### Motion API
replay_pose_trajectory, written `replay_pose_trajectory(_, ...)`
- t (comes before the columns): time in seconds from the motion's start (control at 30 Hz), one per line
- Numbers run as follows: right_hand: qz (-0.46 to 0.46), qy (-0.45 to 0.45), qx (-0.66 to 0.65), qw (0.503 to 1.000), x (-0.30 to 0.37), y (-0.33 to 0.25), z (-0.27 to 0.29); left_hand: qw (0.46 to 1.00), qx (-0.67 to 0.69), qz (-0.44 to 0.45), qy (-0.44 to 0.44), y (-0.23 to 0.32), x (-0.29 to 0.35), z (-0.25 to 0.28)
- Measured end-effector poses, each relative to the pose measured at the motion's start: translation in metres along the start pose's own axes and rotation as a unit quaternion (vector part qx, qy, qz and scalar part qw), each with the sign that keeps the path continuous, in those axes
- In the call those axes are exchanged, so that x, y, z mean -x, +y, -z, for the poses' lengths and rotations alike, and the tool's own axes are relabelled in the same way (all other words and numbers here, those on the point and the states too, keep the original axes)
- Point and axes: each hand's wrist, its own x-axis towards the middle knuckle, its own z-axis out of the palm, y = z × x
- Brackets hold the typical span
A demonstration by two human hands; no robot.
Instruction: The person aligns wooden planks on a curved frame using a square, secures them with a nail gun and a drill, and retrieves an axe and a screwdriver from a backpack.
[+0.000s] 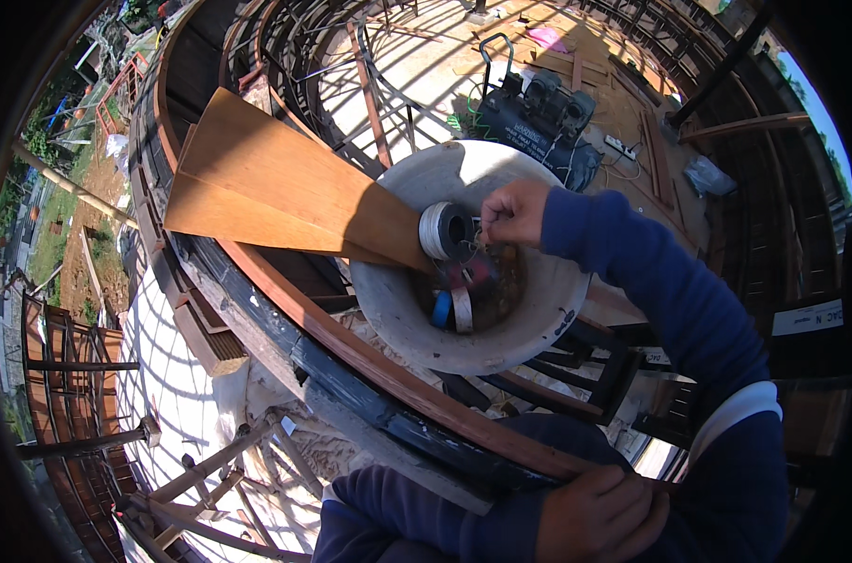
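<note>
My right hand [515,214] reaches over a pale, round bucket [388,319], fingers pinched on what looks like a thin strand of string. Just beside the fingertips is a spool of white string [435,232] with a dark end. Below it in the bucket lie a blue tape roll [442,309], a whitish tape roll [462,310] and a dark reddish object I cannot make out. Thin wooden boards [285,192] stick out of the bucket to the left. Low in the view, my left hand [604,516] is curled beside the curved rail; what it holds, if anything, is hidden.
A curved reddish-brown rail [388,375] with a dark band runs between me and the bucket. Beyond the bucket stands a dark air compressor [539,122], with a power strip [619,145] near it. Bamboo poles [210,464] and a lower level show at left.
</note>
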Motion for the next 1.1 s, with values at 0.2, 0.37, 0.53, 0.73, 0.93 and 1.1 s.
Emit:
replay_pose_trajectory(0.2,-0.12,-0.136,0.526,0.831,-0.039,0.007,-0.03,1.0,-0.006,-0.003,0.025,-0.002,0.003,-0.006)
replay_pose_trajectory(0.37,-0.137,-0.138,0.567,0.8,-0.06,0.039,-0.053,1.0,0.012,0.014,0.024,0.002,-0.001,0.0)
replay_pose_trajectory(0.53,-0.114,-0.131,0.587,0.791,-0.075,0.054,-0.065,0.997,-0.009,0.025,0.069,0.001,0.005,-0.01)
replay_pose_trajectory(0.73,-0.139,-0.12,0.566,0.804,-0.071,0.055,-0.06,0.999,0.004,0.01,0.043,0.002,0.007,-0.004)
replay_pose_trajectory(0.93,-0.174,-0.065,0.512,0.839,-0.066,0.049,-0.054,0.999,-0.008,0.0,0.05,0.001,0.005,-0.006)
replay_pose_trajectory(1.1,-0.081,-0.073,0.576,0.81,-0.053,-0.002,-0.027,0.999,-0.001,-0.001,0.045,0.001,0.005,-0.007)
